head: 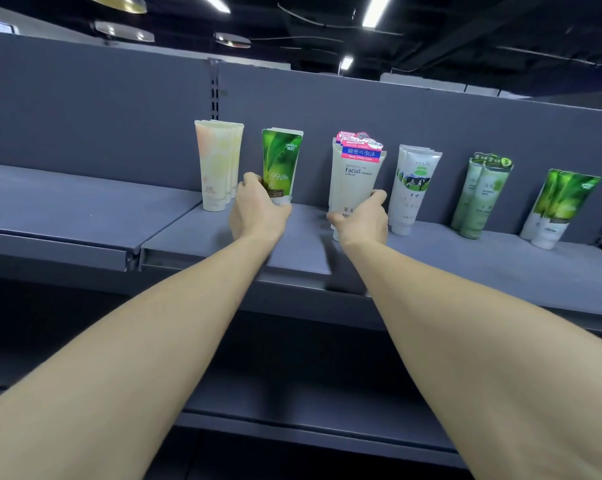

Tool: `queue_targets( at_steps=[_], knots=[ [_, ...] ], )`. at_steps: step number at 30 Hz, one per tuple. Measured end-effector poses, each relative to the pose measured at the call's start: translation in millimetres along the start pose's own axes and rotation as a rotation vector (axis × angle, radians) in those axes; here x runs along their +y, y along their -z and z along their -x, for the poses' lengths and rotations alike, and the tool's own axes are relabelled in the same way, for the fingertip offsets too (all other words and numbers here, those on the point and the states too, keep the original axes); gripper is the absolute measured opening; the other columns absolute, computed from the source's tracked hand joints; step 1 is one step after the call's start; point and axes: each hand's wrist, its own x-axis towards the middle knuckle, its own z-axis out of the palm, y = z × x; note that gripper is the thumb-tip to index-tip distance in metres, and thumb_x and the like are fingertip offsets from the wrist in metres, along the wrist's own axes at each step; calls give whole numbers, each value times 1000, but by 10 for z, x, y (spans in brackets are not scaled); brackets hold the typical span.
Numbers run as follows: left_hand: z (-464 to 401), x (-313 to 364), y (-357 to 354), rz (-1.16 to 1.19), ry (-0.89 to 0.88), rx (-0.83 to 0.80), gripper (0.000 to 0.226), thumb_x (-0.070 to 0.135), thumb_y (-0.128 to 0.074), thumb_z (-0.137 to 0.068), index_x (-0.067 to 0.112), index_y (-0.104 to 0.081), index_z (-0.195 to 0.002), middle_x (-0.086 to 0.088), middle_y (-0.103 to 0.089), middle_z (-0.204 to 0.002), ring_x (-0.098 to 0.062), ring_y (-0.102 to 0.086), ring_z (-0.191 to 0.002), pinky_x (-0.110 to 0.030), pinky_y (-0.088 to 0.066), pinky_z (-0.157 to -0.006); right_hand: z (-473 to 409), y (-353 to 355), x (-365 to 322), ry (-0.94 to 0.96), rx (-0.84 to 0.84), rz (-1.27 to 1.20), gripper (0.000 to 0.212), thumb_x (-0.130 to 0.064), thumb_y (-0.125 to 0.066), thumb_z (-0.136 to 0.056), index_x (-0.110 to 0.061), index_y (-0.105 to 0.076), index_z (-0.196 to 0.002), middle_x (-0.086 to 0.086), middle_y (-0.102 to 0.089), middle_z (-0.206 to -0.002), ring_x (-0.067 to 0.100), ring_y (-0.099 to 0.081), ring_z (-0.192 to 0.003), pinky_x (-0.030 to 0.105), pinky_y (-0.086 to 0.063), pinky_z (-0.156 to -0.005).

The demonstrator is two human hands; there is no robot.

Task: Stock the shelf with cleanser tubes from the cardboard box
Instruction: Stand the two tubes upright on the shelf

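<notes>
Placement step: left hand [258, 211] grips green aloe tube [281, 164], right hand [362, 220] grips white facial cleanser tube [354, 181], both standing on shelf [292, 251]. Next: release, fetch more; box unseen.

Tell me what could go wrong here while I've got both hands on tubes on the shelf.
The tubes stand cap-down and lean on the back panel, so they may tip easily. Your left hand grips the green aloe tube right beside the pale cream tubes; a nudge could topple them. Your right hand holds the white facial cleanser tube close to the cow-print tubes, which could get knocked sideways.
</notes>
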Motion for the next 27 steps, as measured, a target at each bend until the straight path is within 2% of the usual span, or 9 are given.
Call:
queue_targets(
  at_steps=[7,12,16,22,27],
  knots=[
    [3,-12,-22,-6,0,11,51,33,-76,-79,15,-48,-117,-2,-60,-113,-25,-59,-101,-32,-40,-70,24,-28,10,6,-14,-18,55,-21,-71,-85,-10,-33,-124,12,-57,-122,32,-57,-108,35,-42,-75],
    [87,-6,19,9,0,13,53,38,-78,-76,17,-49,-115,0,-62,-111,-24,-60,-99,-32,-40,-69,131,-4,26,-24,-48,18,69,-34,-77,-82,-6,-33,-127,14,-51,-131,33,-51,-120,39,-44,-88],
    [194,52,138,2,4,20,53,35,-77,-78,16,-48,-118,0,-60,-114,-25,-60,-101,-32,-41,-71,259,98,21,10,-29,17,73,-32,-75,-84,-6,-31,-136,12,-43,-137,31,-47,-125,41,-43,-96],
    [452,165,281,-1,13,25,53,31,-77,-78,17,-46,-119,1,-59,-115,-23,-59,-98,-32,-39,-68,431,304,-21,97,-32,39,44,-31,-66,-90,-12,-47,-125,6,-48,-126,26,-53,-113,33,-41,-82],
    [704,226,411,-6,19,19,54,33,-78,-78,20,-46,-120,2,-60,-115,-23,-61,-98,-32,-42,-69,635,421,-68,138,-83,33,37,-32,-63,-92,-12,-51,-121,7,-54,-122,25,-55,-110,30,-39,-78]
  ],
)
